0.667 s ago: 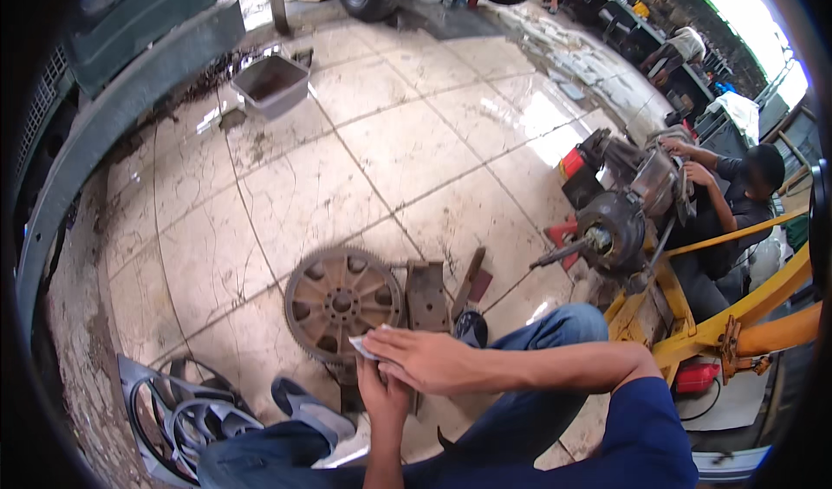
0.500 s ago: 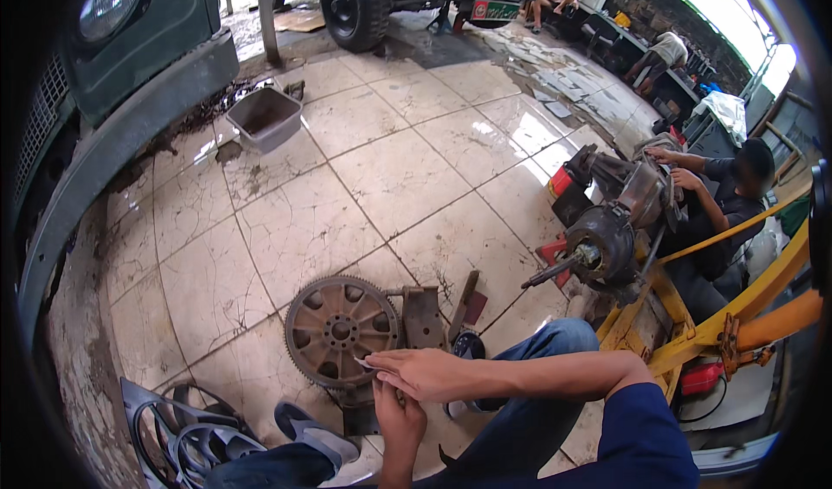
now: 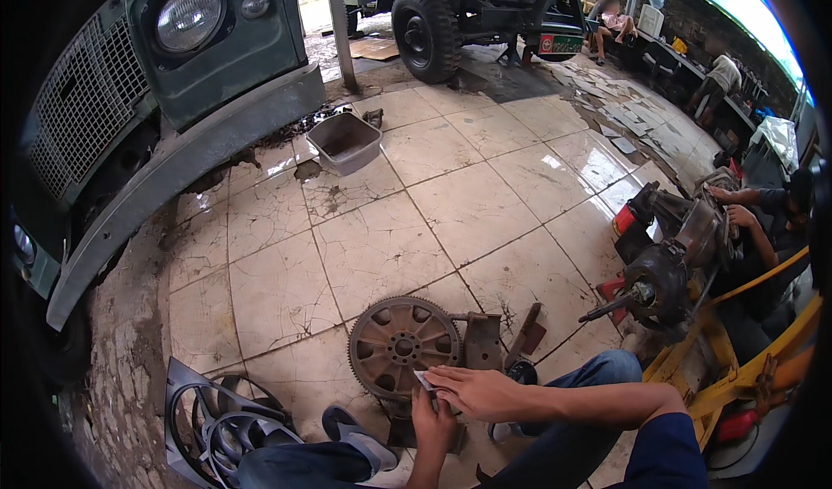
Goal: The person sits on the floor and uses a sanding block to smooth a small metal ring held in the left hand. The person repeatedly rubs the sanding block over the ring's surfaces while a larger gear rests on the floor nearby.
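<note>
My left hand [image 3: 431,420] is closed and upright at the near edge of a rusty toothed flywheel [image 3: 382,358]. My right hand [image 3: 475,391] reaches across from the right, its fingers pressed together over the left fingertips. A small pale sheet [image 3: 422,379] pokes out from under the right fingers. What the left fingers grip is mostly hidden; a dark bit shows between the hands. The flywheel lies face up, tilted slightly, on the floor. A rusty metal bracket [image 3: 482,343] touches its right side, and a flat metal bar [image 3: 523,330] lies further right.
A grey plastic fan shroud [image 3: 195,420] rests by my left leg. Further off stand a grey basin [image 3: 346,161] and a dark green vehicle [image 3: 234,82]. At right, a co-worker [image 3: 767,229] handles a greasy gearbox-like assembly [image 3: 663,277] beside a yellow hoist frame [image 3: 685,363].
My view has swung left, so the floor and parts appear further right and lower. Both hands stay together at the flywheel's near edge, with the pale sheet still under the right fingers.
</note>
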`<action>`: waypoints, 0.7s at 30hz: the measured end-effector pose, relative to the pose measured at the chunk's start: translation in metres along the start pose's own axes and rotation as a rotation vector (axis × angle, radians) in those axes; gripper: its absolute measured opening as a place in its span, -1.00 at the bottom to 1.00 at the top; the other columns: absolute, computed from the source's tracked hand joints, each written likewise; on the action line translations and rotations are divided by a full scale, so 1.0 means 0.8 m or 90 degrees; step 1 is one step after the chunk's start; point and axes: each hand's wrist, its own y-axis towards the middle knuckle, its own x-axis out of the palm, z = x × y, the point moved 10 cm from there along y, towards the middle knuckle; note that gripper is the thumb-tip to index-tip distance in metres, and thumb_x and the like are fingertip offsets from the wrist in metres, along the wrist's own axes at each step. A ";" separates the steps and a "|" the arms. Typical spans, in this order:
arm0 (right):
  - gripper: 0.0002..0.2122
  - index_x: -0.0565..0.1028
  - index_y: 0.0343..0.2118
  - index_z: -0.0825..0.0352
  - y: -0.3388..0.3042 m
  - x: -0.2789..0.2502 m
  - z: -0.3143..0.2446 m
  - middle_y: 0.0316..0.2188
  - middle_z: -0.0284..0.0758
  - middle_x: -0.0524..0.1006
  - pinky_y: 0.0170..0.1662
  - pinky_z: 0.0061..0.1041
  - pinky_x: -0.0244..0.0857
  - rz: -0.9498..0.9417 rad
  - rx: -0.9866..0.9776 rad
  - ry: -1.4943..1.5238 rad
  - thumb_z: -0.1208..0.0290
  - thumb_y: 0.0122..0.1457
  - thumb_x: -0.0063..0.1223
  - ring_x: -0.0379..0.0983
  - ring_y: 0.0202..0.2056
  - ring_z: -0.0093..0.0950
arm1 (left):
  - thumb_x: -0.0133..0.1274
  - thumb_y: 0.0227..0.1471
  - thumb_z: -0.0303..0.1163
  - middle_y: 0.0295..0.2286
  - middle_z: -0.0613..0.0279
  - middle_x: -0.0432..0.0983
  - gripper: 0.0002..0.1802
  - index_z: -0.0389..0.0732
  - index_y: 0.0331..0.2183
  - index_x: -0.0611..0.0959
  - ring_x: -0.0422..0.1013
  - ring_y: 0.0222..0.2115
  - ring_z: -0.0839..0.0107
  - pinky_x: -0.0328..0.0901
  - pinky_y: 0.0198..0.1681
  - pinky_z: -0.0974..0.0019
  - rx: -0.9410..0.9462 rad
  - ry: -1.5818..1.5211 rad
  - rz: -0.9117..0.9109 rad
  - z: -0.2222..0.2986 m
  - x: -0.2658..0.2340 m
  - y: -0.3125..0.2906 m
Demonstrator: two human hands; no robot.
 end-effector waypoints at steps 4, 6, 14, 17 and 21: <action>-0.56 0.23 0.25 0.30 0.004 -0.001 0.016 0.23 -0.22 0.30 0.21 -0.37 0.22 -0.071 0.001 0.056 0.21 0.40 -0.36 0.20 0.25 -0.28 | -0.06 0.14 -0.46 -0.13 -0.24 0.41 -0.68 -0.39 -0.07 0.47 0.36 -0.11 -0.22 0.25 -0.03 0.00 -0.034 -0.020 -0.009 0.002 0.016 -0.007; -0.56 0.25 0.24 0.31 0.004 0.006 0.014 0.23 -0.20 0.31 0.21 -0.36 0.22 -0.050 0.007 0.059 0.21 0.40 -0.36 0.20 0.25 -0.27 | -0.07 0.14 -0.49 -0.13 -0.23 0.42 -0.68 -0.38 -0.06 0.46 0.34 -0.09 -0.22 0.24 -0.03 -0.01 -0.026 0.007 -0.011 0.002 0.011 -0.005; -0.55 0.27 0.23 0.33 0.006 0.004 0.028 0.18 -0.17 0.36 0.20 -0.36 0.22 -0.111 0.079 0.107 0.18 0.39 -0.32 0.21 0.24 -0.25 | -0.04 0.12 -0.50 -0.03 -0.29 0.37 -0.61 -0.40 0.00 0.44 0.31 -0.01 -0.25 0.22 0.07 0.03 0.008 0.009 -0.071 0.002 0.033 -0.013; -0.54 0.27 0.22 0.36 0.000 0.003 0.021 0.18 -0.13 0.35 0.21 -0.35 0.22 -0.014 -0.010 0.039 0.17 0.39 -0.33 0.22 0.24 -0.24 | -0.04 0.15 -0.45 -0.04 -0.29 0.37 -0.58 -0.43 0.02 0.42 0.30 0.02 -0.24 0.21 0.09 0.03 -0.129 -0.085 -0.097 -0.037 0.040 -0.017; -0.53 0.28 0.22 0.36 0.002 0.003 0.005 0.17 -0.11 0.36 0.22 -0.34 0.21 0.019 -0.029 -0.005 0.16 0.40 -0.35 0.24 0.23 -0.22 | -0.07 0.18 -0.41 -0.05 -0.23 0.40 -0.58 -0.41 0.04 0.41 0.37 -0.01 -0.12 0.27 0.02 0.10 -0.068 -0.113 -0.046 -0.037 0.023 -0.010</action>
